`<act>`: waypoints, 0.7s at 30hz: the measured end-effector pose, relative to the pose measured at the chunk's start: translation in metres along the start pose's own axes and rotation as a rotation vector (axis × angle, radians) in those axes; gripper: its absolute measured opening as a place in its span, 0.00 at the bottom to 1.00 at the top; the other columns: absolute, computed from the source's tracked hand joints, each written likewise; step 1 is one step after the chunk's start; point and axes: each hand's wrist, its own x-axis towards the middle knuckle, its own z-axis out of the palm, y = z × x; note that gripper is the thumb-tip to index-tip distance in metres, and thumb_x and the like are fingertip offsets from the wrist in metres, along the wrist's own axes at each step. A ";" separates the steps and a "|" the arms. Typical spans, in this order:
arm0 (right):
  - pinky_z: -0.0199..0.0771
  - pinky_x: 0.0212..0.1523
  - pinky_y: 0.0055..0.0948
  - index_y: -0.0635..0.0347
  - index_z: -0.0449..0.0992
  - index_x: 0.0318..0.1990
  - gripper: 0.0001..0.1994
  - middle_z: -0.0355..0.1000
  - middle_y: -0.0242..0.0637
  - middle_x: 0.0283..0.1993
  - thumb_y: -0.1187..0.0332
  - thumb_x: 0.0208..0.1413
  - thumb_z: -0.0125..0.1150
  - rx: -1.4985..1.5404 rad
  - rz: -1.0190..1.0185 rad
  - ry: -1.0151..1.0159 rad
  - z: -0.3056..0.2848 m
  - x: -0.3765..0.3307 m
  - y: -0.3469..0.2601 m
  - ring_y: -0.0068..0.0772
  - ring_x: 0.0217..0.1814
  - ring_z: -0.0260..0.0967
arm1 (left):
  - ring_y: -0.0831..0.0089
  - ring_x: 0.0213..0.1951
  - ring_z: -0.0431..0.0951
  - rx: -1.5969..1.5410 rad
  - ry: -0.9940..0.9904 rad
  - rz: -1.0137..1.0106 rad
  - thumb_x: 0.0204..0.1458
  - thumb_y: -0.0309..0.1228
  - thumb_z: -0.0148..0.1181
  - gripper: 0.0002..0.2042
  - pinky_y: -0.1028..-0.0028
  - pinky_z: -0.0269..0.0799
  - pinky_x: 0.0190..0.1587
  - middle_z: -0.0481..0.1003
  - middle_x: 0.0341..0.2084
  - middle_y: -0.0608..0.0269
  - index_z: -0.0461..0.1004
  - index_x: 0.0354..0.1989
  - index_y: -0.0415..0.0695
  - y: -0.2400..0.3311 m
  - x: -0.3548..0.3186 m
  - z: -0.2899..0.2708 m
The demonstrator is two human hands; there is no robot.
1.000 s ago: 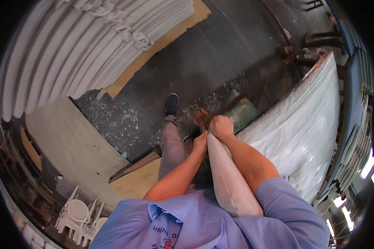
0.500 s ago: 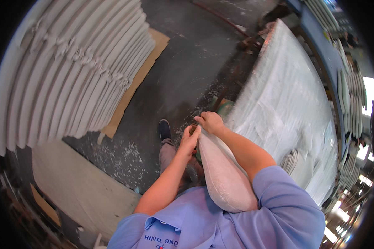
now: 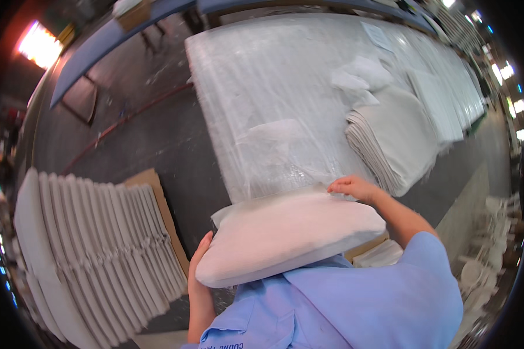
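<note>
A plump white pillow [image 3: 285, 232] in a fabric cover lies across in front of my chest, its near edge close to my blue shirt. My left hand [image 3: 201, 259] holds its left end, fingers stretched up along the side and partly hidden. At the far edge, my right hand [image 3: 352, 187] pinches the thin cover fabric near the right corner, fingertips together. Just beyond the pillow is a large surface [image 3: 262, 87] covered with clear plastic film. A stack of folded light-grey cloth covers [image 3: 396, 134] lies on it to the right.
Several white pillows stand in a tight row [image 3: 99, 244] on the left, with a brown cardboard sheet [image 3: 163, 215] along their side. A blue-topped table [image 3: 105, 46] is at the far left. White pieces [image 3: 483, 262] are piled at the lower right.
My view has swung right, toward the plastic-covered surface. The pillow has turned from lengthwise to crosswise. My hands have moved apart, the left to its left end, the right to its far edge.
</note>
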 end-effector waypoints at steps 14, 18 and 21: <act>0.76 0.57 0.38 0.69 0.81 0.42 0.32 0.77 0.49 0.53 0.44 0.72 0.42 1.337 -0.130 0.485 0.169 -0.076 0.066 0.39 0.52 0.77 | 0.57 0.52 0.80 0.352 -0.181 -0.160 0.59 0.28 0.60 0.13 0.59 0.79 0.55 0.75 0.53 0.56 0.80 0.47 0.30 0.145 0.060 0.059; 0.77 0.47 0.32 0.67 0.81 0.40 0.28 0.79 0.41 0.41 0.47 0.71 0.49 1.323 -0.100 0.802 0.225 -0.074 0.062 0.30 0.42 0.77 | 0.56 0.47 0.83 0.566 -0.292 -0.286 0.62 0.32 0.59 0.16 0.58 0.81 0.51 0.81 0.48 0.51 0.76 0.54 0.35 0.185 0.093 0.079; 0.74 0.41 0.28 0.64 0.82 0.40 0.20 0.78 0.33 0.36 0.53 0.68 0.57 1.259 -0.069 1.032 0.251 -0.051 0.067 0.24 0.37 0.74 | 0.57 0.49 0.82 0.786 -0.303 -0.407 0.63 0.31 0.58 0.17 0.58 0.80 0.53 0.79 0.51 0.51 0.73 0.58 0.37 0.195 0.106 0.103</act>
